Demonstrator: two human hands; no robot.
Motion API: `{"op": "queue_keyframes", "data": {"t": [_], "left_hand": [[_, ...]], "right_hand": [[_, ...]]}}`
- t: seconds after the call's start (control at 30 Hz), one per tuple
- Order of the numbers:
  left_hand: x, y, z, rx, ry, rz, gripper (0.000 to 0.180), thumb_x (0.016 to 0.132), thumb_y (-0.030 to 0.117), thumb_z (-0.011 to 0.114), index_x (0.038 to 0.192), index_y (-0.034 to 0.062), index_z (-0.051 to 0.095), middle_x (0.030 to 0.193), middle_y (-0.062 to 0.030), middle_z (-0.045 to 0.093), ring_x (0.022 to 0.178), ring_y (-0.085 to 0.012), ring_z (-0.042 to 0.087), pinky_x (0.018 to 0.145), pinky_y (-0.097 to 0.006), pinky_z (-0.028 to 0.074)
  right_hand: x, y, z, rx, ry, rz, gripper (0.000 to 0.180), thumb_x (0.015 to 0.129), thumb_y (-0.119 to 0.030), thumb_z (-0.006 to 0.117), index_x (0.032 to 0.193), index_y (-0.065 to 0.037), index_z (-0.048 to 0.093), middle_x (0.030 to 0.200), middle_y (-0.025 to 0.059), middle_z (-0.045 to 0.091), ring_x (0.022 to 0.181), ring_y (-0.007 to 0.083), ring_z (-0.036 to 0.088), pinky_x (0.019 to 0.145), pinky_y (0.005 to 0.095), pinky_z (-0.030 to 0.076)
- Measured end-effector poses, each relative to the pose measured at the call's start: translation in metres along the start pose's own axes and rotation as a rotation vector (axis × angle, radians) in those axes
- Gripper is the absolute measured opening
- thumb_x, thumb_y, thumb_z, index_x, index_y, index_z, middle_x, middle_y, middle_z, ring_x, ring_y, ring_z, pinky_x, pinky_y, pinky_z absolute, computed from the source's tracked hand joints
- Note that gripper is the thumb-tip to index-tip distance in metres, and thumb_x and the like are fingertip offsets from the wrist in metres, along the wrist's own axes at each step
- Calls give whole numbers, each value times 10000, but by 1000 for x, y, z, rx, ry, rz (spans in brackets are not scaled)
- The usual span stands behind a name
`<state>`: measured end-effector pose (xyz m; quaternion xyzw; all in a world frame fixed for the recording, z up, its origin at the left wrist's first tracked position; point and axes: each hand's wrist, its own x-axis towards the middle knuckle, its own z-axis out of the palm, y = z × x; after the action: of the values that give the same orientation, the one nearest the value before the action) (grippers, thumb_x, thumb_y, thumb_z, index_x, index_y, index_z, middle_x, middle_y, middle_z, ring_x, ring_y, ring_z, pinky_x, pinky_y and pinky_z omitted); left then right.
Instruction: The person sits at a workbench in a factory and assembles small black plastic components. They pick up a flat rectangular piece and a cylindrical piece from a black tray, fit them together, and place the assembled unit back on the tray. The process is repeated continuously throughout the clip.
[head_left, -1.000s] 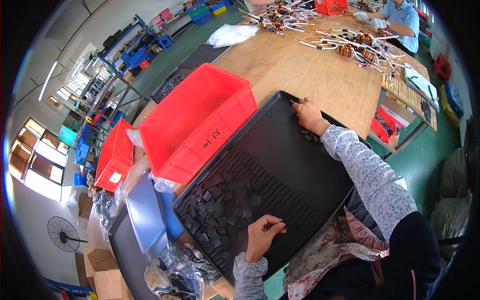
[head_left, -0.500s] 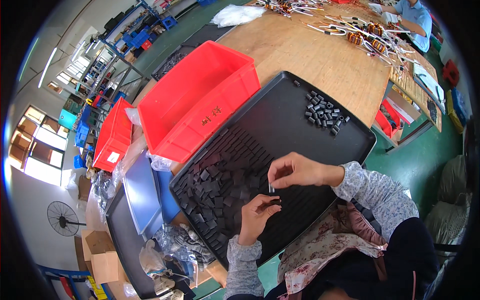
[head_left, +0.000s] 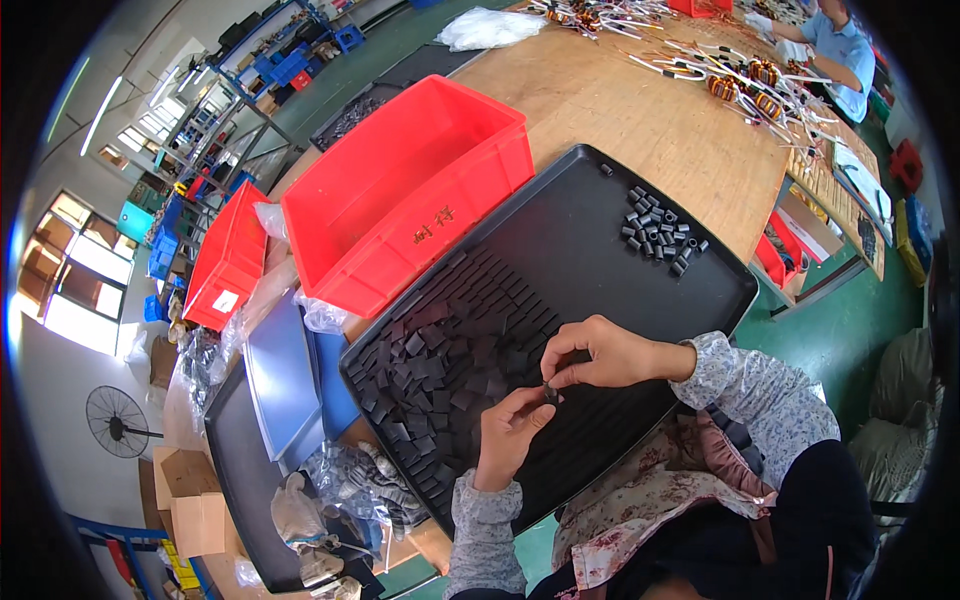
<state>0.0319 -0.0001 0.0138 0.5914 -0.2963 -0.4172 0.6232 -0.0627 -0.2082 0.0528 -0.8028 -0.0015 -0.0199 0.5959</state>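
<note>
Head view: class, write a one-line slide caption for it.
Both hands, left hand and right hand, pinch a small black part above a black tray beside a red bin.

The small dark part (head_left: 549, 392) between both grips is mostly hidden (too small to identify).

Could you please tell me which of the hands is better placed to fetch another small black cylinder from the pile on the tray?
Probably the right hand: the pile of small black cylinders lies on its side, beyond it; the left hand is farther.
</note>
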Motion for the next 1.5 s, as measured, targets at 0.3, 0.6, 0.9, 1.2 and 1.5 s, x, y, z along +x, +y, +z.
{"op": "queue_keyframes", "data": {"t": [0.3, 0.6, 0.9, 1.2, 1.5], "left_hand": [[-2, 7, -7, -59, 95, -24, 322, 917, 117, 691, 1176, -67, 634, 1033, -85, 684, 919, -132, 634, 841, -254, 509], [11, 9, -30, 1101, 364, 512, 317, 720, 53, 761, 1033, 50, 709, 1074, -57, 651, 1057, -308, 531, 928, -394, 433], [8, 14, -26, 1038, 402, 491, 213, 657, 47, 797, 829, 85, 678, 1001, -45, 598, 1027, -278, 487, 900, -379, 393], [5, 19, -14, 573, 300, 245, 171, 735, 6, 788, 839, 41, 656, 800, -28, 617, 680, -109, 538, 631, -248, 435], [2, 5, -7, 352, 210, 178, 95, 890, -25, 652, 932, -4, 570, 964, -69, 673, 755, -40, 555, 687, -191, 460]], "right_hand": [[15, -5, 4, -266, 29, -390, 119, 752, -1, 756, 858, -26, 709, 986, 107, 694, 857, 180, 660, 778, 300, 526], [137, 63, -32, 401, 601, 157, 74, 811, -25, 735, 882, -1, 734, 853, 70, 713, 778, 124, 657, 714, 271, 544], [194, 103, -30, -222, 871, 107, 177, 742, -151, 778, 897, -80, 732, 825, 140, 707, 814, 306, 693, 771, 380, 549], [161, 95, -36, -611, 602, 45, 343, 811, -141, 708, 1141, -81, 633, 1129, 142, 643, 1179, 358, 536, 997, 410, 443], [-22, 48, -78, -919, 517, 111, 235, 800, -120, 693, 1021, -52, 653, 1007, 116, 638, 1026, 314, 595, 880, 399, 499]]}}
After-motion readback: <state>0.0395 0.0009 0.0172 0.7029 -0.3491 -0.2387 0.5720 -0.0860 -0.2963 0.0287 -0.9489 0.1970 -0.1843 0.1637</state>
